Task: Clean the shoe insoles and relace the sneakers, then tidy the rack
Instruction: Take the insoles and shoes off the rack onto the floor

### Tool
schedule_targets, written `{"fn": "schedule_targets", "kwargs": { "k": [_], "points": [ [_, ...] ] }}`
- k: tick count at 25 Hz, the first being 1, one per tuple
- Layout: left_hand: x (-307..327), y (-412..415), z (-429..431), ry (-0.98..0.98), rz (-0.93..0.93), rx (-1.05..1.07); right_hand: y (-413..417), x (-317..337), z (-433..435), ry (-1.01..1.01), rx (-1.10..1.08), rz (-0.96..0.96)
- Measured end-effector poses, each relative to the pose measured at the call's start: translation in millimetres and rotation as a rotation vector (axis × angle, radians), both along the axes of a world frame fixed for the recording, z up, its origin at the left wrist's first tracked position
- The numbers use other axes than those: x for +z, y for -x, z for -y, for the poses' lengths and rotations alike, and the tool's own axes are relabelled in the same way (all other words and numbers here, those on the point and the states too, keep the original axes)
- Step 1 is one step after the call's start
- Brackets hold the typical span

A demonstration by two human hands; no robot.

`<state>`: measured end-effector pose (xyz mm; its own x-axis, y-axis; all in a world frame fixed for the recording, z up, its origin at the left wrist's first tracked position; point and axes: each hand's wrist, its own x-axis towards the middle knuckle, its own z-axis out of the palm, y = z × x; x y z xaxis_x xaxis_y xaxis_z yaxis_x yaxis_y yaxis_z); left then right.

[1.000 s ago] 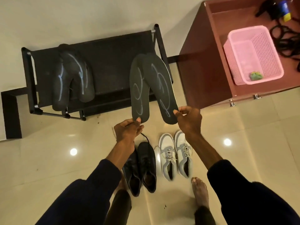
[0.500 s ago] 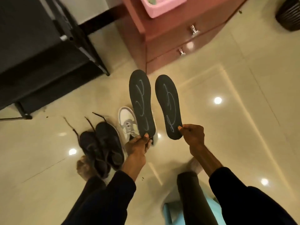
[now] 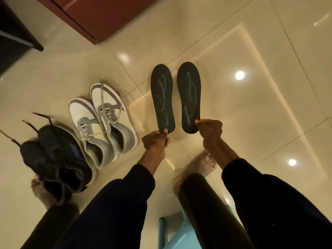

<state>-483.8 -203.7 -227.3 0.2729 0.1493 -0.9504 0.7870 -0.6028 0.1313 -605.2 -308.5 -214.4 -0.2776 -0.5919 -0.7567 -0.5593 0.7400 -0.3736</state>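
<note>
Glossy cream tile floor (image 3: pixel 251 114) w/ round light reflections. Bottom centre: corner of a teal stool (image 3: pixel 179 236), a bare foot (image 3: pixel 203 164) just beyond it. Dark sleeves reach up-frame. Left hand (image 3: pixel 156 141) grip pinches the left insole (image 3: pixel 162 97) at the heel; right hand (image 3: pixel 210 129) grip pinches the right insole (image 3: pixel 189 94) likewise. Left of them on the floor: black shoes (image 3: pixel 57 159), then white-grey sneakers (image 3: pixel 102 123), laces loose. Top: red-brown cabinet (image 3: pixel 100 15); black rack (image 3: pixel 14 33) in upper-left corner.

Vs 0.5 s ago: view swung, rack mostly cut off, pink basket out of frame, both sneakers now show; pinches unchanged.

Insoles sit mid-frame, right of centre, side by side, not touching. Long axes run top-to-bottom, approx. parallel, toes toward top, scribbled faces to camera.
</note>
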Motion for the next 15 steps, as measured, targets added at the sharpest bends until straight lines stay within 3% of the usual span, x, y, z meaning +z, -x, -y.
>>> {"fn": "schedule_targets", "kwargs": {
  "k": [8, 15],
  "points": [
    [-30, 23, 9, 0.038, -0.022, -0.136, 25, -35, 11, -0.005, 0.062, -0.082],
    [5, -4, -4, 0.11, -0.047, -0.08, -1, 11, 3, 0.094, 0.126, -0.098]
  ]
}}
